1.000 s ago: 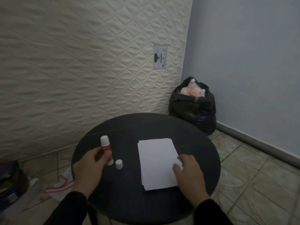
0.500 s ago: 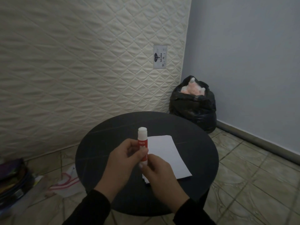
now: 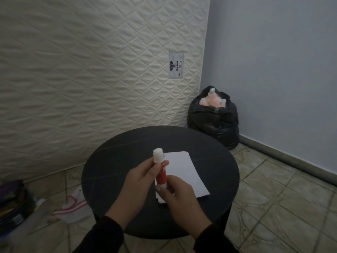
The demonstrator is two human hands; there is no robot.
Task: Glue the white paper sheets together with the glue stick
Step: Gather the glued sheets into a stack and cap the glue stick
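Got the uncapped red-and-white glue stick (image 3: pixel 160 169) upright above the round black table (image 3: pixel 113 161): left hand (image 3: pixel 140 181) wrapped round the barrel, right hand (image 3: pixel 175 190) pinching its base. Twist slowly, just a little glue out. The stack of white paper sheets (image 3: pixel 184 172) lies right behind.

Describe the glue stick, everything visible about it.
The glue stick is a red plastic tube with white print, a white collar and white glue showing at the uncapped top. It is held roughly upright above the table, over the paper's near edge. The left hand grips its middle; the right hand pinches its base.
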